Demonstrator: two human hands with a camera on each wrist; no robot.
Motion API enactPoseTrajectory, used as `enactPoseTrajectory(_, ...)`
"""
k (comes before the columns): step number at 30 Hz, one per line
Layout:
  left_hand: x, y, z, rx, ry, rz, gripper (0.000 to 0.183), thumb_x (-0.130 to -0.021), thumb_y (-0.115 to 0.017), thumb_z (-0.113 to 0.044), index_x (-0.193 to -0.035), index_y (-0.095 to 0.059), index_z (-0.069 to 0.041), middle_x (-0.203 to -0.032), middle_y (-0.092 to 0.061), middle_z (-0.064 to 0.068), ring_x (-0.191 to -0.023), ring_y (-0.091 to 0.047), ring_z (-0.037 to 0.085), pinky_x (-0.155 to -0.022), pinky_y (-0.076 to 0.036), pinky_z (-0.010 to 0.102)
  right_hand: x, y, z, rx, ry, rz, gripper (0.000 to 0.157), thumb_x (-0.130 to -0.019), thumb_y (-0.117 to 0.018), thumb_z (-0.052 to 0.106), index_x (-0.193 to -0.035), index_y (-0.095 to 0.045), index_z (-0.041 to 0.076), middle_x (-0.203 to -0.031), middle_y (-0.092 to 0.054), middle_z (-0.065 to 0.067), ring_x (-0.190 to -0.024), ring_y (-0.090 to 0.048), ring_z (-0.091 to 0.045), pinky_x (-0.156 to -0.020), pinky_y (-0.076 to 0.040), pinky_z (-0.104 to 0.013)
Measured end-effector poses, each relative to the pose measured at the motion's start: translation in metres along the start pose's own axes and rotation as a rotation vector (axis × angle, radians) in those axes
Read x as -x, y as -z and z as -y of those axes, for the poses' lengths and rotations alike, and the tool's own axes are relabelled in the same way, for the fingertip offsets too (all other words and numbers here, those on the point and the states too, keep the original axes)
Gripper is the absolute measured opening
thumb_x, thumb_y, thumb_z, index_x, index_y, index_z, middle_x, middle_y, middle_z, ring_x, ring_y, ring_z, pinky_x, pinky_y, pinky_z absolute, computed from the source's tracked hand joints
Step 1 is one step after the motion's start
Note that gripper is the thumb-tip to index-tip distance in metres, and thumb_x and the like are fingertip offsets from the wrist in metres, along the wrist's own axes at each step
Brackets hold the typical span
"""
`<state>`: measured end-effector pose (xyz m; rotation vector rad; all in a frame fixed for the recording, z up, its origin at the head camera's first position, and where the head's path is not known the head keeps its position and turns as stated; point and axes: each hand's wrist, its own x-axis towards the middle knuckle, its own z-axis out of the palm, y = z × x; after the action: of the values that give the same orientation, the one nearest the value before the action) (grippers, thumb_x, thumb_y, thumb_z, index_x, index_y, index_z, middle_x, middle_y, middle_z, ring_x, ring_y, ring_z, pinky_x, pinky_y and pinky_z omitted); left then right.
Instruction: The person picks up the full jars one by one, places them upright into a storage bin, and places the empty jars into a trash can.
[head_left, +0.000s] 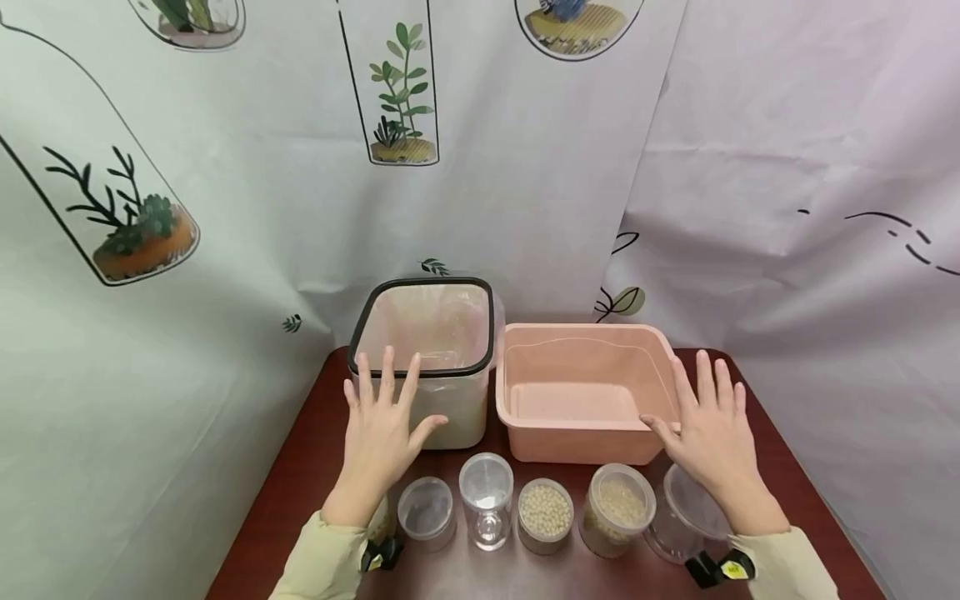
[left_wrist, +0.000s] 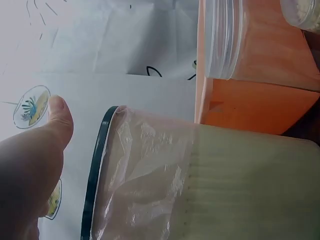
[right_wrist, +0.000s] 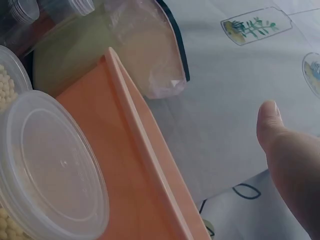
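My left hand (head_left: 381,437) is held up with its fingers spread, overlapping the front left of a pale bin (head_left: 461,412) in the head view. The bin has a black rim and a clear plastic bag (left_wrist: 145,175) as liner. My right hand (head_left: 712,437), fingers also spread, overlaps the right end of a pink basin (head_left: 570,444). Neither hand holds anything. In front stand a short clear jar (head_left: 427,510), a taller clear jar (head_left: 487,500), a jar of round pale beans (head_left: 545,512) and a lidded jar (head_left: 618,508) with pale contents.
A wide clear jar (head_left: 686,517) stands at the right, partly behind my right wrist. Another jar (head_left: 381,523) is mostly hidden by my left wrist. Everything stands on a dark red table (head_left: 281,500), with a printed white cloth (head_left: 525,208) hanging behind.
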<state>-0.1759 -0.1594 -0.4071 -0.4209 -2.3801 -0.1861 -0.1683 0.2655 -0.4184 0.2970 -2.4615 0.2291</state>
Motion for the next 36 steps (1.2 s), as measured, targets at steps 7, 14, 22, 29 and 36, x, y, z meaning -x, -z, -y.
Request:
enactPoseTrajectory(7, 0.009, 0.002, 0.005, 0.025, 0.015, 0.005, 0.089, -0.083, -0.024, -0.075, -0.146, -0.030, -0.014, -0.153, -0.006, 0.018, -0.134, -0.009, 0.050, -0.094, -0.021, 0.070, -0.001, 0.004, -0.006, -0.066, -0.005, 0.022, 0.083, -0.087, -0.043, 0.064, -0.146, -0.027, 0.008, -0.149, -0.021, -0.022, -0.138, -0.012, -0.036, -0.108, -0.008, -0.053)
enactPoseTrajectory(14, 0.032, -0.001, 0.016, 0.076, 0.036, -0.079, 0.093, -0.080, -0.036, -0.075, -0.144, -0.033, -0.008, -0.149, -0.016, 0.026, -0.134, -0.017, 0.045, -0.090, -0.030, 0.067, 0.001, 0.001, -0.017, -0.160, -0.058, -0.017, 0.073, -0.084, -0.064, 0.043, -0.141, -0.038, 0.006, -0.138, -0.040, -0.023, -0.128, -0.035, -0.038, -0.104, -0.026, -0.048)
enactPoseTrajectory(22, 0.059, -0.011, 0.023, 0.173, 0.102, -0.270, 0.085, -0.083, -0.051, -0.065, -0.133, -0.047, 0.003, -0.140, -0.039, 0.023, -0.128, -0.037, 0.038, -0.078, -0.045, 0.058, 0.007, -0.006, -0.030, -0.260, -0.206, 0.065, 0.063, -0.089, -0.060, 0.036, -0.140, -0.038, 0.005, -0.134, -0.042, -0.024, -0.120, -0.039, -0.044, -0.083, -0.035, -0.064)
enactPoseTrajectory(29, 0.086, -0.017, 0.026, 0.170, 0.173, -0.262, 0.084, -0.081, -0.055, -0.064, -0.129, -0.050, 0.005, -0.132, -0.046, 0.027, -0.120, -0.045, 0.042, -0.070, -0.049, 0.054, 0.013, -0.012, -0.038, -0.324, -0.270, 0.148, 0.056, -0.090, -0.059, 0.035, -0.134, -0.044, 0.004, -0.131, -0.042, -0.024, -0.118, -0.039, -0.044, -0.082, -0.034, -0.063)
enactPoseTrajectory(36, 0.112, -0.021, 0.030, 0.172, 0.322, -0.039, 0.086, -0.069, -0.076, -0.049, -0.132, -0.047, 0.002, -0.134, -0.041, 0.030, -0.127, -0.034, 0.045, -0.086, -0.033, 0.068, 0.020, -0.019, -0.051, -0.358, -0.312, 0.191, 0.054, -0.090, -0.060, 0.032, -0.130, -0.047, -0.001, -0.126, -0.044, -0.029, -0.115, -0.040, -0.048, -0.083, -0.033, -0.064)
